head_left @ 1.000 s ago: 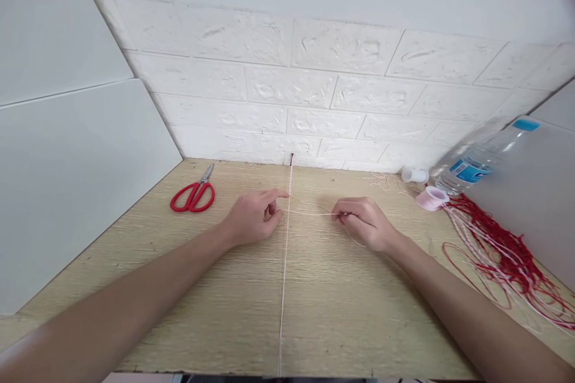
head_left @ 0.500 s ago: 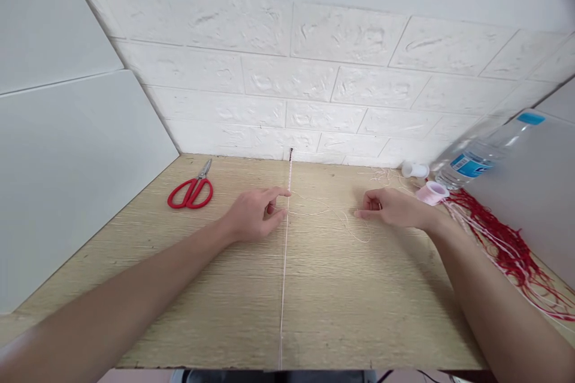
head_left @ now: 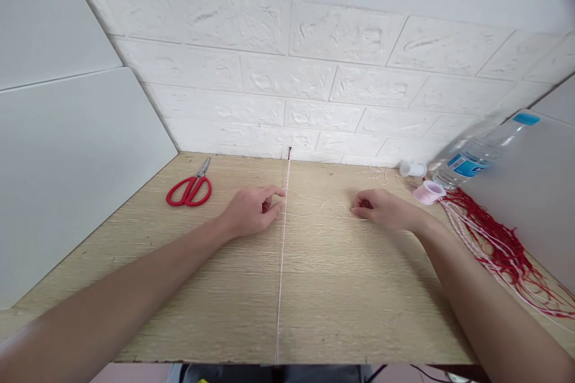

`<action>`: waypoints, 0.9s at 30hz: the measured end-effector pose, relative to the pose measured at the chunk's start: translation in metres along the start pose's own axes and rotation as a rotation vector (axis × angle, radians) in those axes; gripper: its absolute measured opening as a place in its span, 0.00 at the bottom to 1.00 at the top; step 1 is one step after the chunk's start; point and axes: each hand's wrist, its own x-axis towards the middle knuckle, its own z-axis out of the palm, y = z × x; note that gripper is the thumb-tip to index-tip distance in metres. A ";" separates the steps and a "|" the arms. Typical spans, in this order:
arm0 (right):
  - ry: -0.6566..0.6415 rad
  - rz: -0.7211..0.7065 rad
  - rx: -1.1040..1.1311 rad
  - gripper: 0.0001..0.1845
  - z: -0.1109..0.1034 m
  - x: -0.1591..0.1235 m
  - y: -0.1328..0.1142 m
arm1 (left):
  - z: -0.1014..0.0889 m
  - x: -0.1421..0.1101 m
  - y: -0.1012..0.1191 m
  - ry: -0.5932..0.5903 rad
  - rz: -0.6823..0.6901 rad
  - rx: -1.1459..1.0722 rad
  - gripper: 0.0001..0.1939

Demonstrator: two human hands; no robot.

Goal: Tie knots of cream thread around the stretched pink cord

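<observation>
A thin pale pink cord (head_left: 280, 287) runs straight down the wooden table from a dark anchor point at the wall, and its upper part (head_left: 288, 172) looks wrapped or knotted. My left hand (head_left: 255, 210) is beside this cord, index finger and thumb bent around the start of a fine thread. That thread (head_left: 309, 214) spreads to the right in loose, crossing loops. At the loops' right end, my right hand (head_left: 380, 208) is closed, thumb against fingers, pinching the thread. The exact grip of the left fingertips is hard to make out.
Red-handled scissors (head_left: 188, 190) lie to the left. On the right are a pink thread spool (head_left: 429, 192), a white spool (head_left: 412, 169), a water bottle (head_left: 469, 160) and a heap of red and pink cords (head_left: 503, 245). Thread scraps (head_left: 381, 175) lie near the white brick-patterned wall (head_left: 323, 114).
My right hand has moved slightly left and its fingers have closed at the thread's end. The loose thread tail has been drawn up toward it. My left hand stays by the cord.
</observation>
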 end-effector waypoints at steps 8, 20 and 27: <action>0.517 0.066 0.108 0.08 0.002 0.013 0.000 | 0.000 0.000 0.000 0.027 -0.033 -0.043 0.13; 0.774 -0.128 0.375 0.10 0.021 0.014 -0.041 | 0.000 0.001 -0.001 0.028 -0.046 -0.046 0.17; 0.528 -0.342 0.724 0.10 0.048 0.021 -0.100 | 0.000 0.001 -0.001 0.022 -0.058 -0.057 0.19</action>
